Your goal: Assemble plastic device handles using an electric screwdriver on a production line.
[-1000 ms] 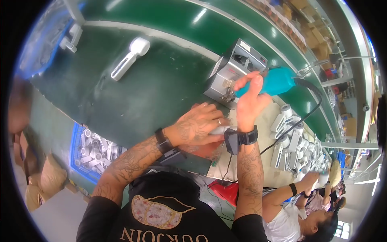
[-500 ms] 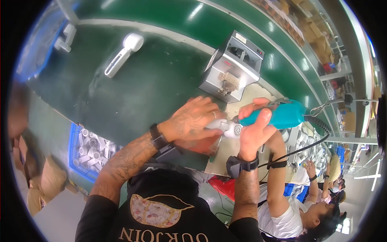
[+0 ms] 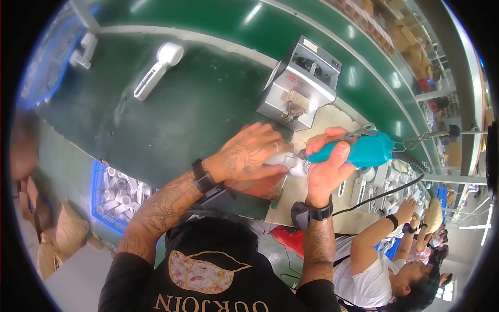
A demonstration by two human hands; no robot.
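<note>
My left hand is closed round a white plastic housing with a round grille at its right end. The fingers hide much of the piece. My right hand grips a teal electric screwdriver, held lengthwise and pointing left. Its dark tip meets the white piece near the grille, though the exact contact is too small to make out. Below my left hand lies a reddish patch on the bench.
Ahead stands a grey metal screw feeder. A white handheld fan lies at the far left of the green bench. A blue crate of white parts is lower left. A co-worker sits at right beside more white parts; the screwdriver's black cable curves there.
The co-worker's arm has drawn away from beside my right wrist, toward the white parts farther right. My hands, the screwdriver and the white housing stay nearly in place.
</note>
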